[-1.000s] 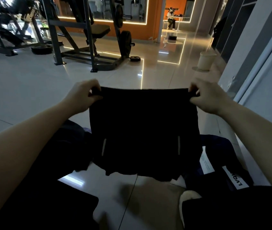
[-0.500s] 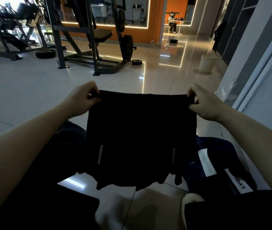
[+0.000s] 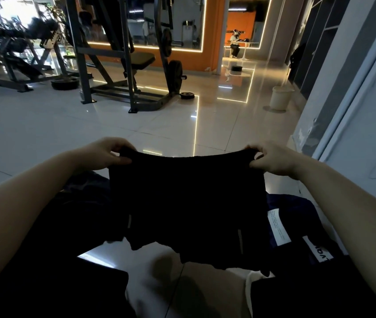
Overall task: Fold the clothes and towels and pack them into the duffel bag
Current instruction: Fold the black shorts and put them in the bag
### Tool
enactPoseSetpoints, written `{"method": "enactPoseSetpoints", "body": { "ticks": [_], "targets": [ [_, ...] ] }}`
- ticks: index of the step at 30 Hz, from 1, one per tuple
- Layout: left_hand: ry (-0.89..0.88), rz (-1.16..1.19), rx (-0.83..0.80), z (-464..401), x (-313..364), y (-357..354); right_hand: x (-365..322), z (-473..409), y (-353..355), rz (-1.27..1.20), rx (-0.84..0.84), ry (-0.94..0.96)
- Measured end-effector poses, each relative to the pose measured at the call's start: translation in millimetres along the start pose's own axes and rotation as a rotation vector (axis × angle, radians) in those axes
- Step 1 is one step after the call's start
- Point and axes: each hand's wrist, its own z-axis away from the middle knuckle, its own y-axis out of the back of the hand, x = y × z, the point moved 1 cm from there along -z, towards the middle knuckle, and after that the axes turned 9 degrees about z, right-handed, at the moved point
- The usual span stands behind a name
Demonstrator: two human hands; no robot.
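Observation:
A pair of black shorts (image 3: pixel 189 203) hangs in the air in front of me, spread wide by its waistband. My left hand (image 3: pixel 106 154) pinches the waistband's left end and my right hand (image 3: pixel 272 158) pinches its right end. The leg hems dangle just above the tiled floor. Low on the right lies a dark navy bag or garment (image 3: pixel 297 216) with white labels; I cannot tell which it is. More dark fabric (image 3: pixel 74 203) lies on the floor at the left, behind the shorts.
Glossy pale floor tiles (image 3: pixel 44 134) stretch ahead. A weight bench rack (image 3: pixel 122 65) and other gym machines stand at the back left. A pale bin (image 3: pixel 280 97) stands by the grey wall on the right. A person sits far off at a table.
The view has tilted up, so my hands and the shorts sit lower in frame. The waistband now sags slightly between my hands, and the hems have swung a little right.

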Motion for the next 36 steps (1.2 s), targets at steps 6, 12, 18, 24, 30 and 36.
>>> {"method": "enactPoseSetpoints", "body": {
  "ticks": [6, 12, 18, 24, 30, 36],
  "targets": [
    [0.048, 0.143, 0.057, 4.6, 15.2, 16.8, 1.3, -2.3, 5.4, -0.25, -0.15, -0.055],
    [0.277, -0.147, 0.046, -75.3, -75.8, -9.8, 48.5, -86.4, -56.7, -0.342, -0.297, -0.315],
    [0.298, -0.573, 0.014, -171.7, -174.5, -56.8, 131.8, -190.6, -171.1, -0.192, -0.245, -0.54],
    [0.361, -0.514, 0.235, -250.1, -280.9, -111.1, 201.9, -262.2, -258.8, 0.23, 0.029, -0.565],
    [0.465, -0.533, 0.184, -199.4, -352.7, -131.8, 173.9, -215.9, -376.0, 0.37, -0.112, -0.242],
    [0.643, -0.628, -0.043, -129.4, -368.6, -104.3, 174.8, -178.1, -424.0, 0.529, -0.328, -0.186]
  ]
}}
